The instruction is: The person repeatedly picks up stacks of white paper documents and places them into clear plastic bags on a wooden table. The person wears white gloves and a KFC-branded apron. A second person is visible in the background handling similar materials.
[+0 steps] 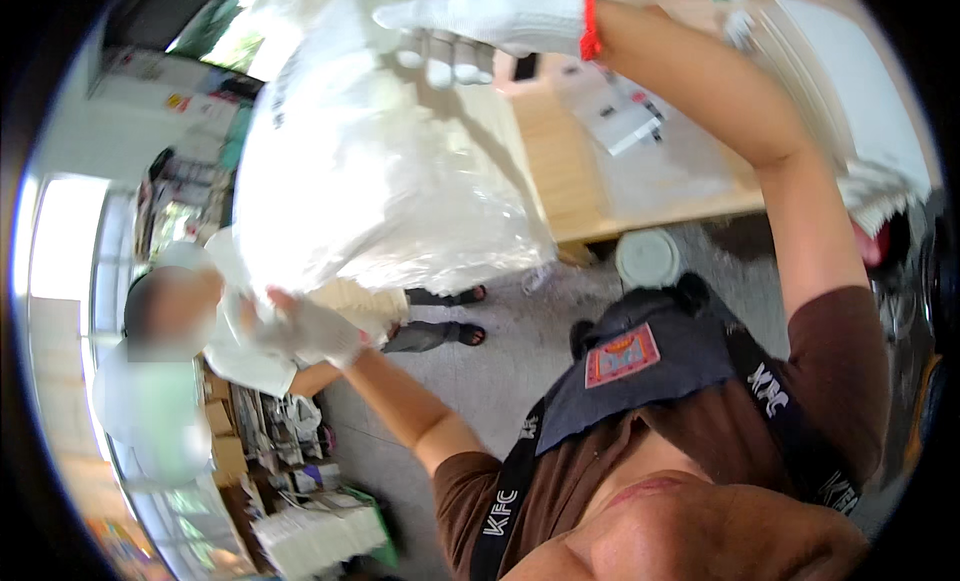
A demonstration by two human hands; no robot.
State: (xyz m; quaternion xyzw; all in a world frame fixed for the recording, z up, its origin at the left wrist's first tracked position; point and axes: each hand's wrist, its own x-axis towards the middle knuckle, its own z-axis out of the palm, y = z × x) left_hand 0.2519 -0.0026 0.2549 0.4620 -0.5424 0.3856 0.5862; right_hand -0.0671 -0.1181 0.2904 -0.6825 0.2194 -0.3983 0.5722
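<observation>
A large, clear plastic bag (390,171) with pale contents fills the upper middle, its wrinkled lower edge hanging past the table. My right hand (470,26), in a white knit glove with a red band at the wrist, is over the bag's upper right. Its fingers are apart, one stretched left and the others pointing down; a shadow falls on the plastic beneath. My left hand (310,331), also in a white glove, is raised at the bag's lower left corner. Motion smears its fingers, so their grip on the plastic cannot be made out.
The wooden table (560,171) carries a small white packet (620,121) and stacked white sheets (840,81) at the right. Below its edge stands a round, pale-lidded bucket (647,259). Another person (160,401) is at the left, near cardboard boxes (225,446) and a cluttered shelf.
</observation>
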